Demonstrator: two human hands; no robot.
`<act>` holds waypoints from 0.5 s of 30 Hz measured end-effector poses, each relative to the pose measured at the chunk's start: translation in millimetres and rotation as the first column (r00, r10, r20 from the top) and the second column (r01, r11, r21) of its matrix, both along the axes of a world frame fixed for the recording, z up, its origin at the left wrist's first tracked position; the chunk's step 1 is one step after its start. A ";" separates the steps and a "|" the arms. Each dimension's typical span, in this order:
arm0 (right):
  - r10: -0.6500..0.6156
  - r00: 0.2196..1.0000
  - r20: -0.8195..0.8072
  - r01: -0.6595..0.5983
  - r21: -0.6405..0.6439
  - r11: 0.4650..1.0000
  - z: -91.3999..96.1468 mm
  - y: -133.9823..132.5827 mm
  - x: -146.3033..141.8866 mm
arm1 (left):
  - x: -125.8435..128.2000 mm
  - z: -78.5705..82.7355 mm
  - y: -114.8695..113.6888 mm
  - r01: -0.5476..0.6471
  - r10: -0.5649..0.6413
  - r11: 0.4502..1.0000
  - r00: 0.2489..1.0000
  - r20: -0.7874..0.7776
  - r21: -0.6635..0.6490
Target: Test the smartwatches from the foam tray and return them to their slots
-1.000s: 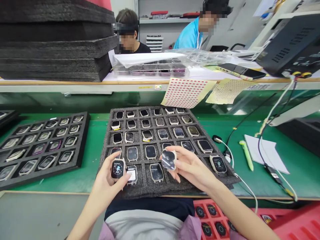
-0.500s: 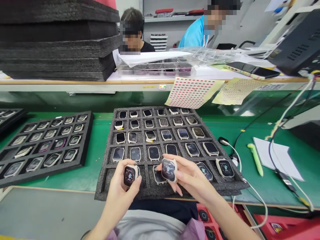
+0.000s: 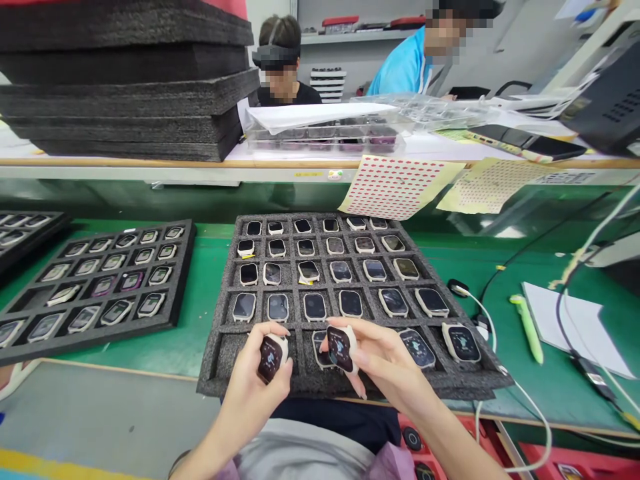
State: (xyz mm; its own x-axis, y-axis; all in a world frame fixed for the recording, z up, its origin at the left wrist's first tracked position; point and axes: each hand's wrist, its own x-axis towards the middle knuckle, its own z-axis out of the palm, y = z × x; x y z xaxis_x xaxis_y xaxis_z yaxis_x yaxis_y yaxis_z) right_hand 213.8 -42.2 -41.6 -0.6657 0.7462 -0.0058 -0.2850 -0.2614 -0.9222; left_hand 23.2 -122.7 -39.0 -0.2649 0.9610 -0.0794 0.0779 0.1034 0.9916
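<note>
My left hand grips a small watch body with a beige case and a lit dark screen, over the near edge of a black foam tray. My right hand pinches a second watch body of the same kind, tilted toward me, just right of the first. Both hands hover above the tray's front row. The tray's cells hold several watch bodies, most with dark screens; two at the front right show lit faces.
A second foam tray of watch bodies lies to the left on the green mat. A green pen, white paper and cables lie right. Stacked foam sheets and dotted sticker sheets occupy the raised shelf. Two people sit beyond it.
Both hands have drawn nearer to me and lower over the tray's front edge, each keeping its watch body. The view has shifted rightward.
</note>
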 end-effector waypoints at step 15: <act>-0.003 1.000 0.025 0.002 0.038 0.999 3.8 -5.9 1.7 | -1.4 -2.4 -1.8 0.055 -0.051 0.998 0.992 -0.117 0.040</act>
